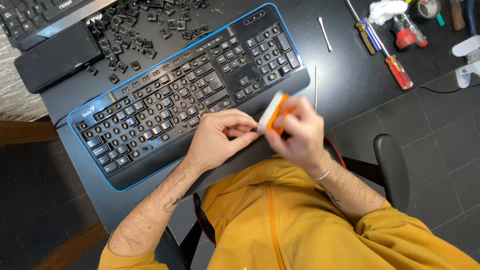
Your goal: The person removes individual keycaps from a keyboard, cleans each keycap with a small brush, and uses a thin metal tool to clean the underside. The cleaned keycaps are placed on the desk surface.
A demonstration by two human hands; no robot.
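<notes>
A black keyboard (pixel 165 95) with a blue rim lies slantwise on the dark desk, most of its keycaps removed. My left hand (pixel 220 137) rests on the keyboard's near edge, fingers pinching a small dark piece, likely a keycap. My right hand (pixel 297 132) is blurred and holds an orange-and-white brush (pixel 274 112) just right of the left hand's fingertips. A pile of loose black keycaps (pixel 132 35) lies beyond the keyboard at the back.
A black phone (pixel 57 57) and a second keyboard (pixel 35 15) sit at the back left. A cotton swab (pixel 325 34), two screwdrivers (pixel 397 70), a red-capped bottle (pixel 409 31) and tape lie at the right. A chair armrest (pixel 392 167) is at my right.
</notes>
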